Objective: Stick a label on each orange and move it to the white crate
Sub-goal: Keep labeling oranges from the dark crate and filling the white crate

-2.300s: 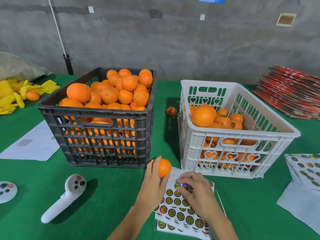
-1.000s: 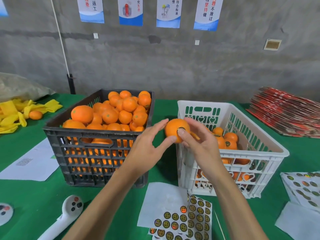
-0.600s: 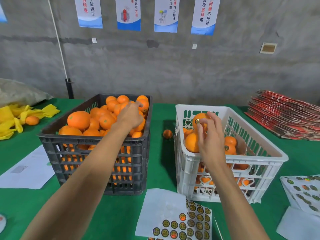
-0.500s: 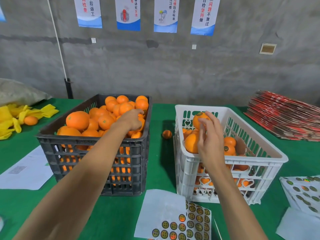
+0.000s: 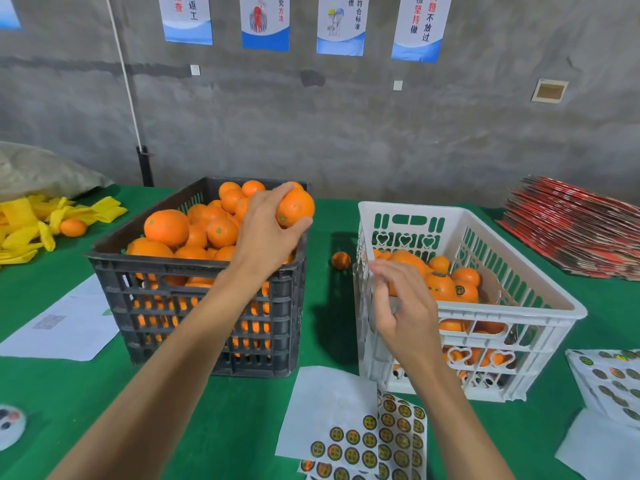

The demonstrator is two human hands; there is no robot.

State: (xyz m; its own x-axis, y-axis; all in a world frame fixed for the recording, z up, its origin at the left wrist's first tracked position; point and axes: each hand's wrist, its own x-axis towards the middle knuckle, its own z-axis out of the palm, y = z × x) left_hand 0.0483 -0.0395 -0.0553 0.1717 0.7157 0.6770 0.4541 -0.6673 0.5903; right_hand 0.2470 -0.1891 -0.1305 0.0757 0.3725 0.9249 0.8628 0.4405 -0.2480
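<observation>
Partly, the scene was cut off: the white controller (image 5: 10, 421) at the near left edge showed only a rounded end, and the label sheet (image 5: 367, 441) near the bottom ran out of frame. A second stack of label sheets (image 5: 613, 379) at the right edge was also clipped. Posters (image 5: 265, 22) on the far wall lost their tops. The near wall of the white crate (image 5: 485, 344) was partly hidden behind the right hand (image 5: 403, 306), and whether that hand's curled fingers pinched anything could not be told; they looked loosely bent and close together, just in front of the crate's near left corner.

The left hand (image 5: 266, 233) gripped an orange (image 5: 295, 206), fingers and thumb wrapped round it, raised above the far right part of the black crate (image 5: 194, 306). No label could be made out on that fruit. The black crate, on the left, was heaped with oranges to its rim. The white crate, on the right, held a lower pile, and a couple of those showed dark round labels. A small loose orange (image 5: 341, 260) lay on the green table (image 5: 52, 382) between the two crates. Another orange (image 5: 72, 227) sat among yellow wrappers (image 5: 24, 223) at the far left. A white paper (image 5: 65, 327) lay left of the black crate, and a red stack (image 5: 575, 233) of flat sheets sat far right.
</observation>
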